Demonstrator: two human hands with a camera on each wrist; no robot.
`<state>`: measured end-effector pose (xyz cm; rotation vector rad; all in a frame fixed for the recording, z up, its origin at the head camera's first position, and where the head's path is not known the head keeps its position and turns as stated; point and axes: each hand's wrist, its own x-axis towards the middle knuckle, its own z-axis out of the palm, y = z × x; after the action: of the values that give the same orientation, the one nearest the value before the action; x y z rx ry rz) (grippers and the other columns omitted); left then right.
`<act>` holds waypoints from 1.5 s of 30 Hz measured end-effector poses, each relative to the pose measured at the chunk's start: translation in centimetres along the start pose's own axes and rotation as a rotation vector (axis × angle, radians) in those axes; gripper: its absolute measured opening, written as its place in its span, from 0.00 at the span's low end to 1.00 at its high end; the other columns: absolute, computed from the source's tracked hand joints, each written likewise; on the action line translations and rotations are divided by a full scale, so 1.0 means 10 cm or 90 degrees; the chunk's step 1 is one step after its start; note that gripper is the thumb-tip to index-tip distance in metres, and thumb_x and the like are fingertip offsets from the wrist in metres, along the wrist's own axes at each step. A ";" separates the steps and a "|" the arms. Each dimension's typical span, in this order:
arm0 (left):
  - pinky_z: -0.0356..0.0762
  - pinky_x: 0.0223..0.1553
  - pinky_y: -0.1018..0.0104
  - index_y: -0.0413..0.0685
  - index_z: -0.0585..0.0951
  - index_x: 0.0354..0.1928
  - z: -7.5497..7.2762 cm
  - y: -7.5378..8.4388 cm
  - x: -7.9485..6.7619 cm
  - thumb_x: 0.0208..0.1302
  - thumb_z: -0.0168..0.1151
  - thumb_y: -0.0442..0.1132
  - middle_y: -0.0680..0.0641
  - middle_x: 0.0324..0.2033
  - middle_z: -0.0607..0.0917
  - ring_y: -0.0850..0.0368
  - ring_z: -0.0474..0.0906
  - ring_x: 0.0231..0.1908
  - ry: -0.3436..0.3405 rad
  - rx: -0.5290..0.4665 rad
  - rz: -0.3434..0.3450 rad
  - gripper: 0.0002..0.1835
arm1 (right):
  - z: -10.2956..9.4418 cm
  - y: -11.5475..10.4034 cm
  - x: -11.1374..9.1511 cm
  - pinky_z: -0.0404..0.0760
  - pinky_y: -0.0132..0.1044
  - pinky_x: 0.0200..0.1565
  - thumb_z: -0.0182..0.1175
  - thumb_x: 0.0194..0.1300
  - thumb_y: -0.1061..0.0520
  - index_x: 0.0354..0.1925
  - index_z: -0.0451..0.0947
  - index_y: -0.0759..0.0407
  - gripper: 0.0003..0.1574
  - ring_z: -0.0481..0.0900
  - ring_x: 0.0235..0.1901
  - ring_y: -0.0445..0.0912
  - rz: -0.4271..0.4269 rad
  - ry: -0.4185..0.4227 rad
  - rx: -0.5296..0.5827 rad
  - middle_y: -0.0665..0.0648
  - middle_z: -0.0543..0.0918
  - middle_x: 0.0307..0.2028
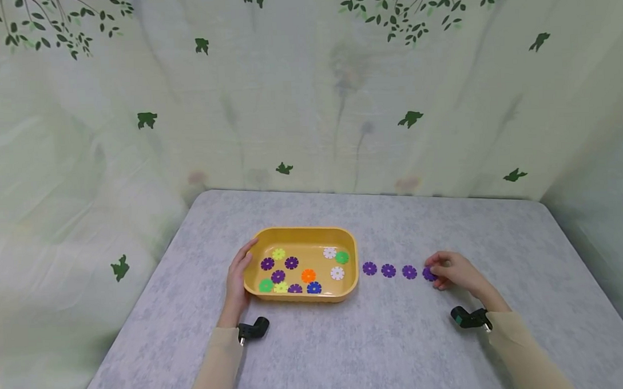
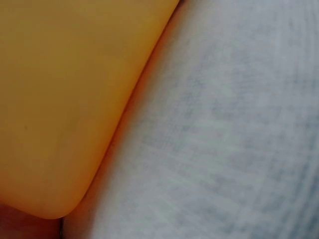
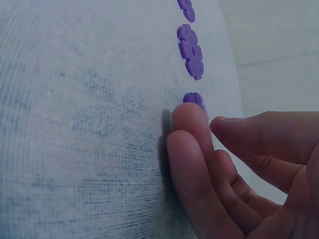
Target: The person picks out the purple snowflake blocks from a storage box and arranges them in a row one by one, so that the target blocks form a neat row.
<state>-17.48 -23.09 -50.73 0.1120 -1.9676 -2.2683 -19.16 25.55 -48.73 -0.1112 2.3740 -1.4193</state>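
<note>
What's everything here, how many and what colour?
Mottled table: one, grey, below
Rounded rectangular tray: one, yellow, on table
Flower-shaped discs: four, purple, row right of tray
More discs: twelve (four purple; two each yellow, green, white; one orange; one blue), in tray
Leaf-print cloth: count unclear, pale green, behind
Wrist cameras: two, black, at wrists
Sleeves: two, beige, on forearms
Left hand: one, bare, against tray
Right hand: one, bare, at row's right end

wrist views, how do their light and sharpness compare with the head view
Head: bright, even light, yellow tray crisp; left wrist: darker, with table blurred; right wrist: dim too, right hand fairly sharp, a soft shadow beside it.
</note>
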 end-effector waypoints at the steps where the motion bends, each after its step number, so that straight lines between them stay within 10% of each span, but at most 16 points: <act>1: 0.54 0.67 0.67 0.47 0.69 0.67 0.00 0.00 0.00 0.76 0.40 0.42 0.53 0.67 0.67 0.61 0.57 0.67 0.000 0.001 0.001 0.21 | 0.00 -0.02 0.00 0.83 0.39 0.27 0.51 0.69 0.65 0.50 0.71 0.75 0.15 0.80 0.24 0.49 0.002 0.004 -0.006 0.61 0.78 0.35; 13: 0.51 0.69 0.64 0.44 0.68 0.67 -0.01 0.01 0.01 0.76 0.40 0.40 0.50 0.68 0.65 0.57 0.55 0.69 0.000 -0.007 -0.001 0.21 | 0.18 -0.47 0.17 0.84 0.41 0.34 0.52 0.71 0.60 0.54 0.69 0.76 0.21 0.79 0.29 0.52 -0.097 -0.040 0.073 0.71 0.77 0.37; 27: 0.53 0.68 0.65 0.47 0.69 0.67 0.00 -0.01 0.02 0.76 0.42 0.42 0.52 0.68 0.66 0.59 0.56 0.68 0.002 -0.002 -0.010 0.22 | 1.09 -1.31 0.50 0.84 0.41 0.38 0.54 0.70 0.61 0.53 0.71 0.74 0.19 0.79 0.31 0.50 -0.157 -0.166 0.117 0.73 0.75 0.45; 45: 0.50 0.68 0.68 0.46 0.69 0.67 -0.02 0.02 -0.01 0.76 0.41 0.42 0.52 0.67 0.67 0.61 0.56 0.68 -0.004 0.004 0.000 0.21 | 1.97 -1.55 0.72 0.83 0.37 0.34 0.51 0.71 0.61 0.54 0.73 0.69 0.17 0.81 0.29 0.50 -0.125 -0.354 0.048 0.63 0.78 0.45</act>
<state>-17.38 -23.29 -50.52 0.1052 -1.9785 -2.2645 -20.79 -0.29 -45.66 -0.6449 1.8873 -1.3399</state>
